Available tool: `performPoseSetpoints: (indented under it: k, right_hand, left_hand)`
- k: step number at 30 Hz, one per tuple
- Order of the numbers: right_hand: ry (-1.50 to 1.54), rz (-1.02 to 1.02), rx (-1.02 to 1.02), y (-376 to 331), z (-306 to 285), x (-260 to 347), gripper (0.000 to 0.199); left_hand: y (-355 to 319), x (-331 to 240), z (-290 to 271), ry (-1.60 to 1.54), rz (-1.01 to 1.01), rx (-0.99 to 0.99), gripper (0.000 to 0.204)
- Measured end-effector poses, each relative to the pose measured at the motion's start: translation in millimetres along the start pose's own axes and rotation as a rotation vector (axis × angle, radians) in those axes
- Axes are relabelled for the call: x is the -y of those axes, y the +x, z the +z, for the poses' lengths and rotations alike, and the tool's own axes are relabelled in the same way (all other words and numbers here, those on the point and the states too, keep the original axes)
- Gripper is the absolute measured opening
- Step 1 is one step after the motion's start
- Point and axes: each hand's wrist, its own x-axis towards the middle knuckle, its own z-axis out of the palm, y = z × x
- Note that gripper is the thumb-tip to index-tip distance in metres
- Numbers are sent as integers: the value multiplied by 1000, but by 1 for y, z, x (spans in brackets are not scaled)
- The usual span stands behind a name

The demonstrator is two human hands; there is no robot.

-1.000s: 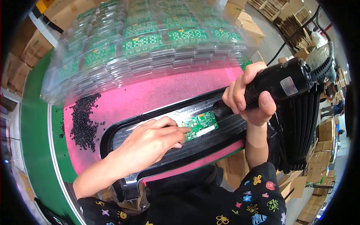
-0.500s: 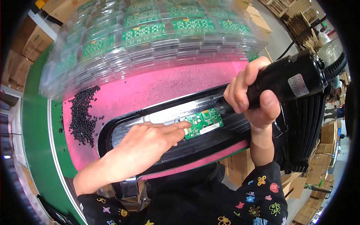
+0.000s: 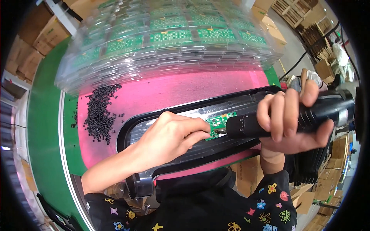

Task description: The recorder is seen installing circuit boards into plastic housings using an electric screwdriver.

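A green circuit board [image 3: 218,122] lies inside a long black plastic housing [image 3: 185,161] with raised rims. My left hand [image 3: 171,134] reaches over the housing, thumb and fingers closed at the board's left end; whether anything small sits between the tips is hidden. In my right hand [image 3: 291,119] is a black electric screwdriver [image 3: 250,125], held almost level. Its nose hangs over the right part of the board and covers some of it, including the spot where the bit points. One finger of the right hand is raised off the tool's body.
Stacked clear plastic trays [image 3: 169,48] of green circuit boards stand along the far side. Small black screws [image 3: 101,111] are heaped on the pink mat [image 3: 169,86], left of the housing. Several black housings [image 3: 308,163] are stacked at right. Cardboard boxes [image 3: 246,173] stand around.
The screwdriver has tipped from slanting to nearly level, and its nose now covers more of the board. My left fingers have gone from pressing flat to a pinch. The whole view has shifted slightly.
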Motion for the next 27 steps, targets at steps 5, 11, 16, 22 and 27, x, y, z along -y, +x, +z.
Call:
performPoseSetpoints:
  k: [5, 11, 16, 22, 27]
  right_hand:
    - [-55, -69, 30, 4, 21, -2, 42]
    - [-95, -7, 67, 9, 18, -8, 47]
    - [-90, 42, 56, 5, 13, -18, 50]
    - [-176, 40, 1, -2, 17, -28, 52]
    - [-217, 82, -54, -2, 22, -23, 54]
  left_hand:
    - [1, -1, 0, -69, 82, -96, 12]
    - [-3, 5, -5, 130, 155, -177, 14]
    - [-3, 7, -5, 276, 185, -194, 17]
    - [0, 11, -1, 376, 239, -203, 14]
    - [-5, 4, -2, 494, 200, -164, 17]
